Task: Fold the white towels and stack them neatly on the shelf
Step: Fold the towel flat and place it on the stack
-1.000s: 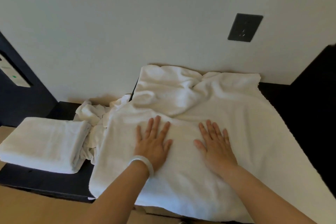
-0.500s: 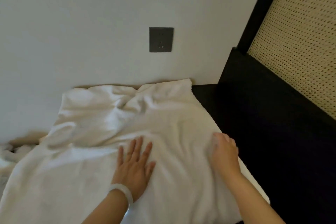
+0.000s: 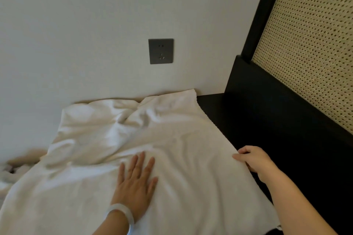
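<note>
A large white towel (image 3: 172, 139) lies spread over the dark shelf top (image 3: 219, 105), rumpled at its far end against the wall. My left hand (image 3: 136, 183), with a pale bangle at the wrist, presses flat on the towel's middle with straight fingers. My right hand (image 3: 254, 160) grips the towel's right edge, thumb on top and fingers curled under the cloth.
A dark wall socket (image 3: 161, 51) sits on the white wall above the towel. A black frame with a woven cane panel (image 3: 309, 53) rises on the right. Crumpled white cloth (image 3: 7, 173) shows at the far left edge.
The view swung right, so the folded stack on the left left the frame. My right hand slid from the towel's middle to its right edge and took hold of it. My left hand stayed flat.
</note>
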### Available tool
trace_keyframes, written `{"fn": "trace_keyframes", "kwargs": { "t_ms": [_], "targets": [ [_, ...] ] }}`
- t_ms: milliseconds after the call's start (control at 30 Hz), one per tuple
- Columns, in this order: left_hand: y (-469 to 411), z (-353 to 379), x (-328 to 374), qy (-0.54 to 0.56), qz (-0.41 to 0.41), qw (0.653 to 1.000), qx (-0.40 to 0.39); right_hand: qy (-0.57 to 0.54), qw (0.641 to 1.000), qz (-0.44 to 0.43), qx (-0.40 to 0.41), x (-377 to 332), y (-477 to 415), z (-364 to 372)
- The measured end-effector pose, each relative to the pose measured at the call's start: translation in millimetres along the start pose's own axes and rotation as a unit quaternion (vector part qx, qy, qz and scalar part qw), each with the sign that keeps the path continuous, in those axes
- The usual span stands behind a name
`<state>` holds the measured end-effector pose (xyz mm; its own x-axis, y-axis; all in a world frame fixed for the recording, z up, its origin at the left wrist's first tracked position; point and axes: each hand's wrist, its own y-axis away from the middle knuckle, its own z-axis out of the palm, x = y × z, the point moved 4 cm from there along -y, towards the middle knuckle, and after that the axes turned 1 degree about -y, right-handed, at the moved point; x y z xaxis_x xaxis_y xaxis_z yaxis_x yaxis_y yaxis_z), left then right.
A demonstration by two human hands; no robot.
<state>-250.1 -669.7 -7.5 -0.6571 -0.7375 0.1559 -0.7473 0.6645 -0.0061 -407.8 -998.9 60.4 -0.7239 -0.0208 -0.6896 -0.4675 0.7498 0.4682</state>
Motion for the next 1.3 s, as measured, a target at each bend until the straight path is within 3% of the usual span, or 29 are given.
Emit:
{"fn": "trace_keyframes", "kwargs": {
  "t_ms": [67, 167, 233, 400, 633, 733, 900, 933, 1000, 1033, 1133, 1200, 1300],
  "targets": [
    [3, -1, -2, 0.015, 0.015, 0.999, 0.034, -0.007, 1.0, 0.005, -0.01, 3, 0, 0],
    [9, -13, 0, 0.049, 0.087, 0.982, 0.161, -0.013, 1.0, 0.007, -0.024, 4, -3, -1],
    [10, -22, 3, 0.045, 0.11, 0.972, 0.204, -0.021, 0.999, 0.008, -0.039, 4, -5, -2],
    [3, -21, 4, 0.039, 0.119, 0.975, 0.185, -0.039, 0.997, 0.014, -0.071, 2, -8, -2],
    [0, -22, -10, 0.082, 0.122, 0.973, 0.176, -0.051, 0.998, 0.014, 0.015, 12, -15, -6],
    [7, -21, -7, 0.057, 0.087, 0.979, 0.176, -0.007, 0.998, -0.022, 0.061, 16, -17, -8],
    [19, -9, -16, -0.03, 0.046, 0.993, 0.107, 0.106, 0.98, -0.055, 0.161, 28, -8, -38],
    [19, -7, -14, -0.036, 0.04, 0.994, 0.09, 0.159, 0.968, -0.069, 0.181, 30, -5, -42],
    [19, -4, -5, -0.046, 0.018, 0.997, 0.063, 0.343, 0.9, -0.136, 0.231, 23, 1, -34],
    [18, -4, 2, -0.047, 0.003, 0.997, 0.056, 0.377, 0.87, -0.202, 0.244, 15, 3, -22],
    [16, -5, 33, -0.047, 0.006, 0.998, 0.037, 0.318, 0.853, -0.391, 0.134, -17, 19, 53],
    [14, -2, 48, -0.038, 0.017, 0.999, 0.017, 0.312, 0.821, -0.476, 0.045, -32, 32, 112],
    [13, 6, 35, -0.044, 0.013, 0.998, 0.038, 0.357, 0.776, -0.52, -0.014, -35, 35, 167]
  ]
}}
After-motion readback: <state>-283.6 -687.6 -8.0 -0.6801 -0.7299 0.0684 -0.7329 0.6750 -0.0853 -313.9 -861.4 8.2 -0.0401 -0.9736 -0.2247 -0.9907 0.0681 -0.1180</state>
